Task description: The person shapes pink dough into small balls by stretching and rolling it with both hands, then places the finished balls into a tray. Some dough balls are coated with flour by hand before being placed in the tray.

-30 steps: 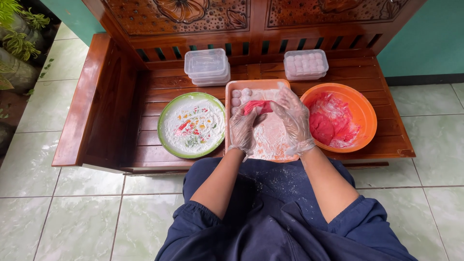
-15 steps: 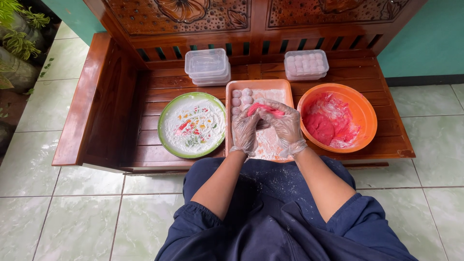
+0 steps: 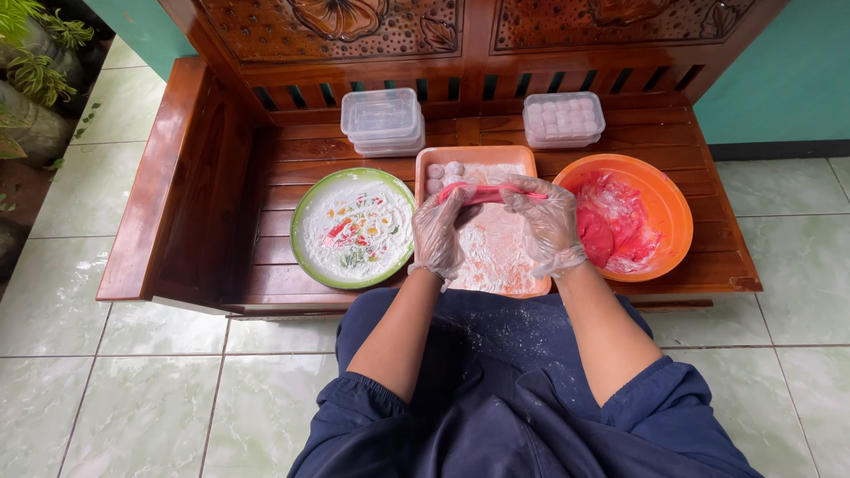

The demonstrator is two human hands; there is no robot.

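Both my hands wear clear plastic gloves and hold a strip of pink dough (image 3: 482, 193) stretched between them above a floured rectangular orange tray (image 3: 496, 257). My left hand (image 3: 438, 235) grips the strip's left end and my right hand (image 3: 549, 226) grips its right end. A few small floured dough balls (image 3: 443, 173) lie in the tray's far left corner. An orange bowl (image 3: 660, 208) with more pink dough stands right of the tray.
A green-rimmed plate (image 3: 354, 228) dusted with flour sits left of the tray on the slatted wooden bench (image 3: 292, 159). Behind stand stacked clear lidded containers (image 3: 382, 119) and one container of white balls (image 3: 564, 119). Tiled floor lies around; plants (image 3: 31, 71) at far left.
My hands have moved apart, pulling the pink dough from a lump into a long strip over the tray.
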